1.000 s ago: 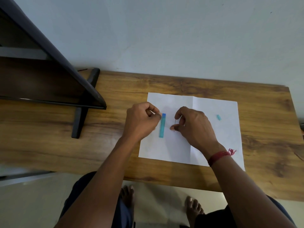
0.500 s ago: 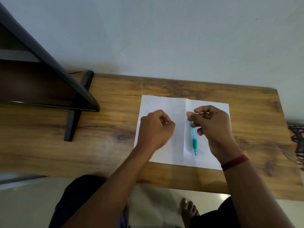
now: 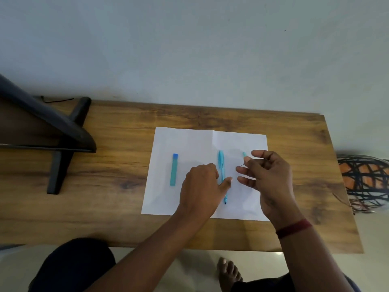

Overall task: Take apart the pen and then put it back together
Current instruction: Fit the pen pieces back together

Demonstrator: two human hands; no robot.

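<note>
**Left hand (image 3: 201,186) on the pen, right hand (image 3: 271,178) holding a small part**

Left hand position: frame centre, thumb across the blue pen (image 3: 221,165), curled fingers against its left side, so it pinches the pen. The pen lies lengthwise on the white paper (image 3: 189,140), tip toward the lower edge of the frame. Whether it has lifted off the sheet cannot be told.

Left of that hand, a flat teal strip (image 3: 173,169) with a blue top end lies on the paper, apart from both hands. Right of the pen, a small teal piece (image 3: 244,154) lies just beside the right hand's fingertips. The right hand pinches a thin dark part (image 3: 241,165) between thumb and forefinger, with the other fingers spread. The part is too small to identify.

Probable step: bringing the thin part and the pen together.
1. Hold the pen steady, with its opening toward the right hand.
2. Line the part up before pushing.
3. Work over the paper, so a dropped piece stays in sight.

Containers: a dark woven basket (image 3: 364,182) sits at the right edge of the frame, past the end of the wooden table (image 3: 126,123). Orange shows through its weave, but the contents cannot be identified.
</note>
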